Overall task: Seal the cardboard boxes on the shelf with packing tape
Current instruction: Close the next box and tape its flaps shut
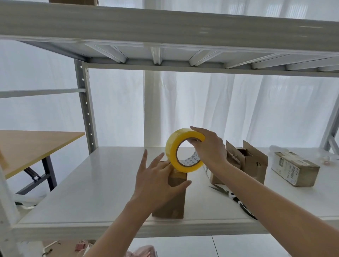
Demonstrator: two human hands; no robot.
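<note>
Yellow tape roll between right fingers

The right forearm hides part of the scissors at the shelf's front edge; the top-shelf cardboard box is cropped.

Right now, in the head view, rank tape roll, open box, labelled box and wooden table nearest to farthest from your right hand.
1. tape roll, gripped by the right hand.
2. open box, just right of it.
3. labelled box, farther right on the shelf.
4. wooden table, far left, beside the shelf.
</note>
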